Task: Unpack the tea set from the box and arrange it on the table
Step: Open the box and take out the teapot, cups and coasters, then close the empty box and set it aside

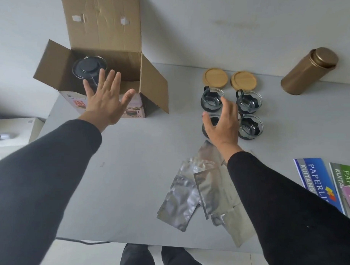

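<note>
The cardboard box [104, 78] stands open at about ten o'clock on the counter [129, 160], its flaps spread and the tall back flap upright. A dark-lidded glass teapot [89, 68] sits inside it toward the left. The left hand [105, 102] hovers flat over the box's near edge, fingers spread and straight, holding nothing.

At about one o'clock four glass cups [248, 102] in black holders form a square; two round wooden lids [215, 78] lie just beyond them. The right hand [222, 122] arches over the near-left cup, fingers loosely curved; whether it touches the glass cannot be told. A gold tin canister [309, 71] stands tilted in view at two o'clock, well apart.

Silver foil pouches [197, 192] lie scattered at five o'clock, partly under the right sleeve. Printed booklets [317, 183] lie at four o'clock. The counter is plain grey against a pale wall.
</note>
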`<state>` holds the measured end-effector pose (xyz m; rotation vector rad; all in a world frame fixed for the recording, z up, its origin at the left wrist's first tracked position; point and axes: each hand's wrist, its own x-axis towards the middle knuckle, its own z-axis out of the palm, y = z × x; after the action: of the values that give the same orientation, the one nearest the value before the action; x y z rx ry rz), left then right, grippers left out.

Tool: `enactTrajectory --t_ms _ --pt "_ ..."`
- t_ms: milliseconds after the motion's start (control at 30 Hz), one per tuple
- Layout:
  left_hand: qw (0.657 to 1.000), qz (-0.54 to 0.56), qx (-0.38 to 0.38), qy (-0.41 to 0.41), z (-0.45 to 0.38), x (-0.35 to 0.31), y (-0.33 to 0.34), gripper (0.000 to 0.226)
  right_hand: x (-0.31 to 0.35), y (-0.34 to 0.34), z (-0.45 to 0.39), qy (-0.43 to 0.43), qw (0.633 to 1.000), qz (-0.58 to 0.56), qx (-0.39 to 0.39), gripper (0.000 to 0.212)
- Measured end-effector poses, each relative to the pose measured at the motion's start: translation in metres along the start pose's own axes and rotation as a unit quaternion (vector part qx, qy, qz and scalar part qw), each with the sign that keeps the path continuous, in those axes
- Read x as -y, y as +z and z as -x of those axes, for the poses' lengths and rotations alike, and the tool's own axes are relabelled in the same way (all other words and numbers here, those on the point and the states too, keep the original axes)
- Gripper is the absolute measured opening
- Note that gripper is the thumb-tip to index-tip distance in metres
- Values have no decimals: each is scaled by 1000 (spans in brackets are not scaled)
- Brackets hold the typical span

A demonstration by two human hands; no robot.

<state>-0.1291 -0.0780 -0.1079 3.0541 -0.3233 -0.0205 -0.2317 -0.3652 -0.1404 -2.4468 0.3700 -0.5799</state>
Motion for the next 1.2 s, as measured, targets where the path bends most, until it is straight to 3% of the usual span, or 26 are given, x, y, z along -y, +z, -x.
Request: enactTrajectory --t_ms 133,333,433,567,633,900,1000,1200 --pt "998 12 -41 -38 4 27 -14 70 55 15 -25 -66 997 -40 1 45" --pt "995 2 -35 -91 -6 90 -31 66 155 60 -41 -117 987 -70 80 25" --pt "996 10 -6 -86 -14 115 -34 68 201 84 -40 -90 985 -58 138 21" --pt "994 66 55 -65 -20 134 -32 68 246 115 -37 10 958 -7 286 36" --pt "988 112 78 -65 -19 136 -29 68 257 130 -37 33 950 20 311 30" --pt "963 240 94 -85 -14 132 -24 65 272 161 -40 101 930 142 324 21" --pt "959 256 94 -82 -15 135 -21 65 274 165 -42 91 925 149 337 32" --pt "950 292 68 -85 -16 136 -14 63 273 158 -36 53 947 149 279 38"
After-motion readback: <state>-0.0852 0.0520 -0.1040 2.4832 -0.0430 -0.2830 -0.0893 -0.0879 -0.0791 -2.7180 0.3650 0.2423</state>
